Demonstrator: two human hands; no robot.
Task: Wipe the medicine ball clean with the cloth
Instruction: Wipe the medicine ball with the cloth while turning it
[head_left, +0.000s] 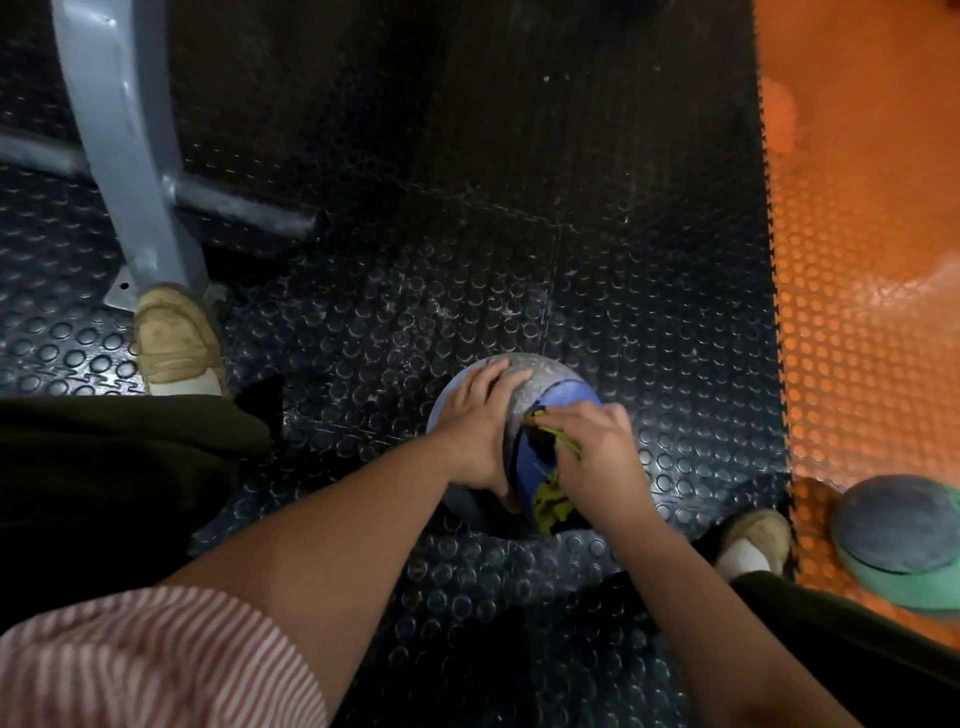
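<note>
Medicine ball (563, 396) sits on the studded black floor mat (467, 270) directly under both hands, the left hand (475, 428) spread flat steadying its grey side while the right hand (597, 457), fingers closed, presses the yellow-green cloth (550, 506) against its blue panel.

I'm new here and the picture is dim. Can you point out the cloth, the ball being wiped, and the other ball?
cloth (551, 506), head view, on its yellow-green bunched lower end.
medicine ball (569, 397), head view, on its blue panel.
second ball (893, 525), head view, on its dark grey top.
</note>
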